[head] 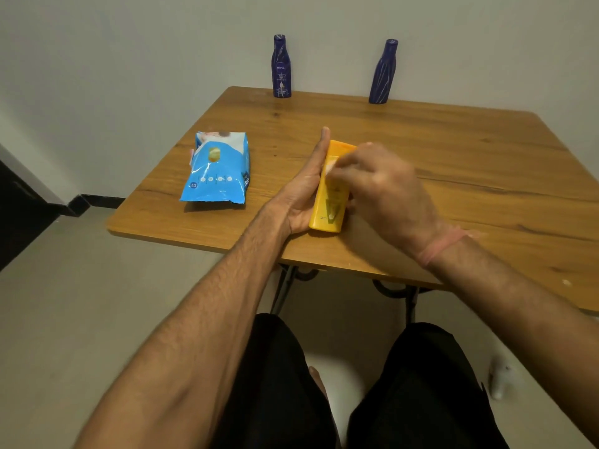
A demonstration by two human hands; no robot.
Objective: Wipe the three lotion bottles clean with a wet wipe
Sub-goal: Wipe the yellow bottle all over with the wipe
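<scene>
A yellow lotion bottle [329, 202] lies over the middle of the wooden table [470, 163]. My left hand [303, 192] holds it from the left side, thumb stretched along its edge. My right hand [385, 192] is blurred and pinches a white wet wipe [331, 166] against the bottle's upper face. Two dark blue lotion bottles stand upright at the table's far edge by the wall: one at the left [281, 68] with its label facing me, one at the right [384, 72].
A blue pack of wet wipes [216, 168] lies on the table to the left of my hands. The table's near edge runs just under my wrists. A small white object [500, 377] stands on the floor at the right. My knees sit below the table.
</scene>
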